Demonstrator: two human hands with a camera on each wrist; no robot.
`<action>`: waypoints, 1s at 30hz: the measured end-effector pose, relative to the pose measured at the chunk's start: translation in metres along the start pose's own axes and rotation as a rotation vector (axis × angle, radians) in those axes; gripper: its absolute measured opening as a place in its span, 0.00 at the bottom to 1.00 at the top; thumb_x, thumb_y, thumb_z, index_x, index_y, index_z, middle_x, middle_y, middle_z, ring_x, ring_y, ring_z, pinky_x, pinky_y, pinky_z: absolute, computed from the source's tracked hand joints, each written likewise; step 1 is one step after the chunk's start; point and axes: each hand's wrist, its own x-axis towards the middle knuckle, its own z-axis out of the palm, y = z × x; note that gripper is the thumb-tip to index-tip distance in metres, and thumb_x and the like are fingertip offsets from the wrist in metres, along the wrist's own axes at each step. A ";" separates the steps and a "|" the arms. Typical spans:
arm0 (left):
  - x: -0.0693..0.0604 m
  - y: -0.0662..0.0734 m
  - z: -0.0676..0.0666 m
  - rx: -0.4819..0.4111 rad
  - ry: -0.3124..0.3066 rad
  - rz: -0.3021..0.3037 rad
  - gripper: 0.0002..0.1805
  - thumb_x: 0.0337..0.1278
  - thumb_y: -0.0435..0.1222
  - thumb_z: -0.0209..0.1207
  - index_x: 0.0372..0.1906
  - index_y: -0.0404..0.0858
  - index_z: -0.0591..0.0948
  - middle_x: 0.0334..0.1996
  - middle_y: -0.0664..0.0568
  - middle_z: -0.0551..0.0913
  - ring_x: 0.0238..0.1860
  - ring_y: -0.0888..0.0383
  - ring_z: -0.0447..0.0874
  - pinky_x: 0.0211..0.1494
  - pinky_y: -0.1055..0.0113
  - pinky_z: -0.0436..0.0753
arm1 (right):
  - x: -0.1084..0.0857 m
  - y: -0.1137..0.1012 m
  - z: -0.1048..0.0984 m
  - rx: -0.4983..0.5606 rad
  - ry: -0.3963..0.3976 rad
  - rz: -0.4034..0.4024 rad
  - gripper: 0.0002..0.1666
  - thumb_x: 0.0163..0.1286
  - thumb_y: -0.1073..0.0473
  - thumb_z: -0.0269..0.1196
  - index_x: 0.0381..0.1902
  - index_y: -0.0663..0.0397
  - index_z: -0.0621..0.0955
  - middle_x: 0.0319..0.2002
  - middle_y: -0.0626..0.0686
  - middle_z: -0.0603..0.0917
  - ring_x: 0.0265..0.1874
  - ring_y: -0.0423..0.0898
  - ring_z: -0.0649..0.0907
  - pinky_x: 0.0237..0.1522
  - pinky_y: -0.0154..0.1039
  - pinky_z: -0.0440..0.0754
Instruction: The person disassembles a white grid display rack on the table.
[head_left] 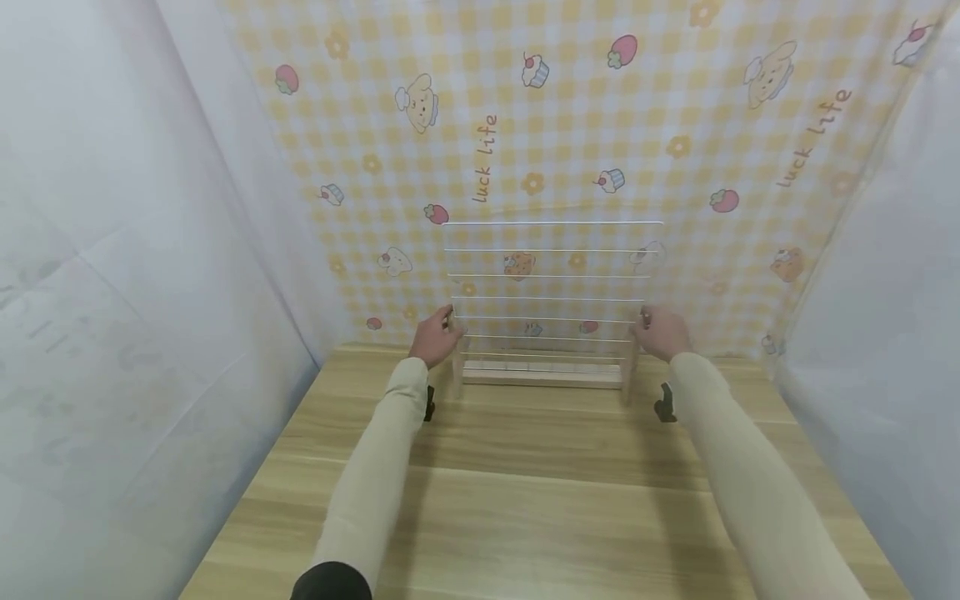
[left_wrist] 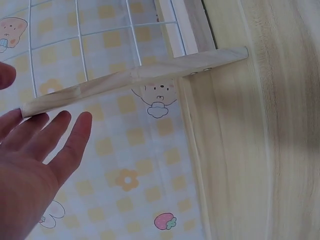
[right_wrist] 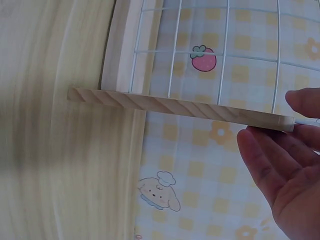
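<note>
A wood-and-wire rack [head_left: 543, 377] stands at the back of the wooden table, its white wire grid rising between two wooden side pieces. My left hand [head_left: 435, 337] holds the end of the left side piece [left_wrist: 105, 86], with several fingertips along its outer face and the thumb on the grid side. At the opposite end, my right hand [head_left: 664, 335] holds the right side piece [right_wrist: 180, 106]. There the thumb [right_wrist: 304, 102] lies on the grid side and the other fingers bend against the outer face. Where each thumb makes contact is hard to see.
Behind the rack hangs a yellow checked cloth [head_left: 577, 150] printed with cartoons. White sheets stand at the left [head_left: 150, 333] and right [head_left: 862, 333]. The wooden tabletop [head_left: 517, 517] stretches toward me beneath both sleeves. A black round object [head_left: 332, 582] shows at the bottom edge.
</note>
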 end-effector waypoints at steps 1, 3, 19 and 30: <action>-0.001 -0.001 0.000 -0.011 0.014 0.005 0.34 0.72 0.42 0.55 0.77 0.38 0.61 0.75 0.39 0.66 0.72 0.41 0.72 0.72 0.48 0.75 | 0.000 0.000 0.002 -0.012 0.012 -0.005 0.26 0.74 0.56 0.53 0.58 0.76 0.74 0.53 0.75 0.82 0.51 0.72 0.81 0.55 0.64 0.80; -0.004 -0.003 -0.002 -0.026 0.042 0.020 0.30 0.72 0.39 0.55 0.75 0.37 0.65 0.73 0.38 0.69 0.69 0.39 0.74 0.69 0.48 0.78 | -0.001 0.000 0.005 -0.017 0.027 -0.012 0.23 0.74 0.56 0.53 0.52 0.75 0.75 0.48 0.75 0.83 0.44 0.71 0.83 0.49 0.62 0.82; -0.033 -0.018 -0.011 -0.150 0.153 0.173 0.08 0.68 0.36 0.61 0.39 0.35 0.78 0.55 0.38 0.85 0.58 0.37 0.84 0.60 0.49 0.85 | -0.001 0.002 0.028 0.053 -0.074 -0.007 0.49 0.71 0.60 0.56 0.77 0.74 0.42 0.49 0.76 0.81 0.44 0.68 0.84 0.49 0.60 0.83; -0.072 -0.025 -0.005 -0.155 0.153 0.089 0.17 0.69 0.41 0.61 0.55 0.35 0.77 0.56 0.41 0.83 0.59 0.40 0.83 0.58 0.49 0.86 | 0.003 0.001 0.038 0.121 -0.088 -0.012 0.52 0.72 0.60 0.56 0.79 0.66 0.37 0.49 0.73 0.78 0.38 0.63 0.81 0.44 0.56 0.82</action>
